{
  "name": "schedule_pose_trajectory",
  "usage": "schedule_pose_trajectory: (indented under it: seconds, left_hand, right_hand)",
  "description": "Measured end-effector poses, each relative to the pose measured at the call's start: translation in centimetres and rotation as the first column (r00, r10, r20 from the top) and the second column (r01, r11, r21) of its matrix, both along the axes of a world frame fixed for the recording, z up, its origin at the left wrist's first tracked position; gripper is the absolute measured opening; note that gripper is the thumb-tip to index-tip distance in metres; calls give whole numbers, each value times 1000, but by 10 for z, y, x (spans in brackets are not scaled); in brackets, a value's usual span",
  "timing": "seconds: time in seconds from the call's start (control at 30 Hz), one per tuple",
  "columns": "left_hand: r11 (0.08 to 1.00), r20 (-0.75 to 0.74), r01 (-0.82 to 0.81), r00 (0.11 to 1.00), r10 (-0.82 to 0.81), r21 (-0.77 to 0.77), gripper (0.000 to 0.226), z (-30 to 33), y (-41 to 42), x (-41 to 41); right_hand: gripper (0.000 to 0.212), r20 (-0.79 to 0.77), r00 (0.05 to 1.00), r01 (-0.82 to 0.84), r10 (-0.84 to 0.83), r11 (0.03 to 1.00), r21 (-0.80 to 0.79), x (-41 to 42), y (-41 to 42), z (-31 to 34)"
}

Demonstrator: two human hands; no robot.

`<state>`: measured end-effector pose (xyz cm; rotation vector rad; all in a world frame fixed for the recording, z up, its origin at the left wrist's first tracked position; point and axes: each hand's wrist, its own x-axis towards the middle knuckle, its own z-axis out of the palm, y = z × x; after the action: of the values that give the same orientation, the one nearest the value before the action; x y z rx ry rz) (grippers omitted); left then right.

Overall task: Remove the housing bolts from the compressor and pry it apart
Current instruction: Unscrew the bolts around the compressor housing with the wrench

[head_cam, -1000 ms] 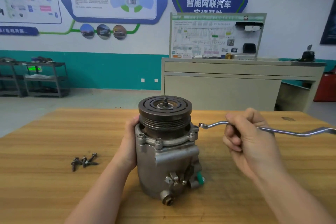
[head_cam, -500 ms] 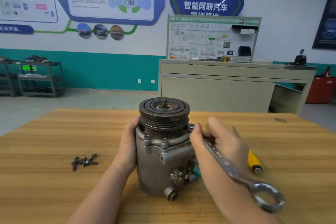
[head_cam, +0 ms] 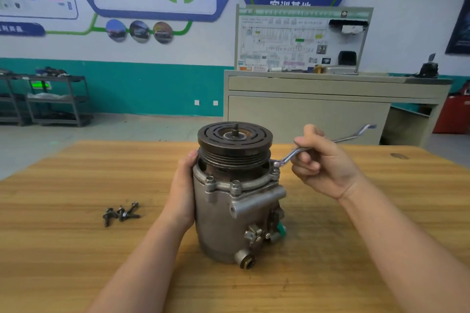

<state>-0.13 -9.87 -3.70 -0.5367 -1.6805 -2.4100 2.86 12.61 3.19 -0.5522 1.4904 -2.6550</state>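
Note:
The grey metal compressor (head_cam: 223,216) stands upright on the wooden table (head_cam: 76,249), its dark pulley (head_cam: 235,141) on top. My left hand (head_cam: 181,190) holds the housing's left side. My right hand (head_cam: 324,162) grips a silver offset ring wrench (head_cam: 292,154). The wrench's ring end sits on a bolt (head_cam: 276,164) at the right of the housing flange, and its handle runs up and to the right. Two more flange bolts (head_cam: 235,184) show at the front. Several removed bolts (head_cam: 120,213) lie on the table to the left.
A beige workbench (head_cam: 305,109) with a training board stands behind the table. Metal shelving (head_cam: 50,99) stands at the far left and a red cabinet (head_cam: 455,114) at the far right. A dark knot (head_cam: 399,156) marks the table's far right.
Half a second ago the wrench handle pointed toward me, my right hand close to the housing. Now the handle has swung back out to the far right, the ring end still at the flange.

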Motion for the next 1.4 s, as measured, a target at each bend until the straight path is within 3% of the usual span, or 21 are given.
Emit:
schedule_pose_trajectory:
  seconds: [0.1, 0.2, 0.33, 0.47, 0.6, 0.67, 0.73, 0.8, 0.83, 0.93, 1.0, 1.07, 1.17, 1.27, 1.4]
  left_hand:
    - [1000, -21, -2, 1000, 2, -7, 49, 1, 0, 0]
    - [1000, -40, -11, 999, 11, -17, 46, 2, 2, 2]
    - [999, -43, -34, 998, 33, -7, 46, 1, 2, 4]
    - [1000, -26, -28, 999, 28, -11, 49, 3, 2, 6]
    - [999, -13, -39, 999, 38, -10, 50, 2, 2, 6]
    - [999, -21, -41, 999, 41, -25, 51, 2, 1, 6]
    - [999, -21, -39, 999, 38, -33, 50, 2, 1, 6]
    - [999, -15, -38, 999, 37, -34, 50, 2, 1, 6]
    - [999, -16, -37, 999, 37, -35, 49, 2, 1, 6]
    - [999, -3, -38, 999, 38, -32, 48, 3, 1, 5]
    - [999, 15, -41, 999, 41, -22, 48, 2, 1, 4]
    - [999, 26, -38, 999, 38, -11, 48, 2, 1, 4]
    - [999, 28, -43, 999, 43, -10, 48, 2, 0, 3]
    - [998, 14, -52, 999, 53, -32, 47, 3, 1, 5]
    - [997, 10, -66, 998, 66, -36, 45, 3, 2, 7]
  right_hand:
    - [44, -95, 965, 233, -246, 964, -130, 9, 1, -4]
    - [51, -214, 858, 471, -467, 882, -33, 28, -8, -17]
    - [50, -359, 719, 661, -595, 745, 87, 49, -22, -25]
    - [37, -567, 567, 795, -598, 578, 186, 67, -38, -23]
    - [48, -844, 356, 917, -401, 323, 233, 82, -56, -20]
    - [46, -745, 472, 864, -473, 418, 282, 81, -50, -18]
    - [34, -496, 688, 708, -530, 641, 298, 71, -32, -16]
    - [35, -245, 898, 413, -365, 891, 188, 56, -10, -12]
    - [33, -151, 958, 264, -244, 956, 130, 45, -1, -10]
    - [32, 29, 997, -72, 70, 995, 69, 13, 9, -4]
    - [36, 79, 983, -168, 168, 986, -6, -3, 3, -5]
    - [40, 99, 991, -80, 91, 990, -112, -10, -3, -4]
    - [42, 17, 981, 191, -192, 963, -188, -2, -2, -4]
    - [51, -183, 874, 460, -450, 888, 12, 24, -6, -8]
    - [41, -507, 632, 752, -587, 623, 217, 53, -20, -17]
